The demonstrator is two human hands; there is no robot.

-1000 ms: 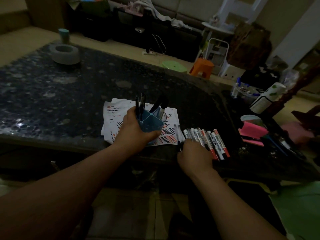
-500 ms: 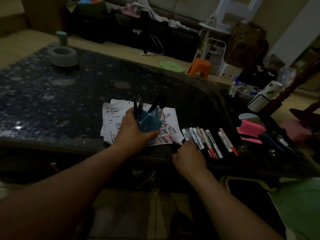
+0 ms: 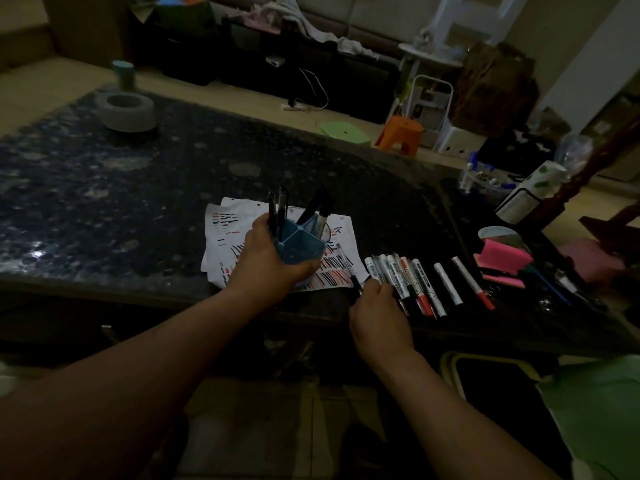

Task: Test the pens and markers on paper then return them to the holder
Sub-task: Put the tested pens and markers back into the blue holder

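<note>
1. Dim room, poor light. A dark speckled table (image 3: 166, 202) fills the foreground, with stools and clutter on the floor behind it.
2. Sheets of paper (image 3: 225, 233) lie near the front edge of the table, covered in short black and red test strokes.
3. Blue holder (image 3: 298, 252) – it stands upright on the paper, divided into compartments. Several dark pens (image 3: 282, 206) stand in it, leaning outward.
4. Left hand (image 3: 270, 268): wrapped around the near left side of the holder, with the thumb curled under its front wall. This is a firm grip.
5. Clear-barrelled pen (image 3: 343, 259): it lies across the right part of the paper, with its dark end pointing at the right hand.
6. Row of markers (image 3: 394, 271) – white barrels with black or red caps, lying side by side just right of the paper. Two further markers (image 3: 448, 284) lie apart from the row, farther right.
7. Right hand (image 3: 377, 306): knuckles up, with the fingers curled down over the near ends of the row and beside the dark end of the clear-barrelled pen. I cannot tell whether it pinches anything.
8. Pink sticky notes (image 3: 502, 259) sit at the right end of the table. A grey ring-shaped object (image 3: 126, 110) sits at the far left corner.
</note>
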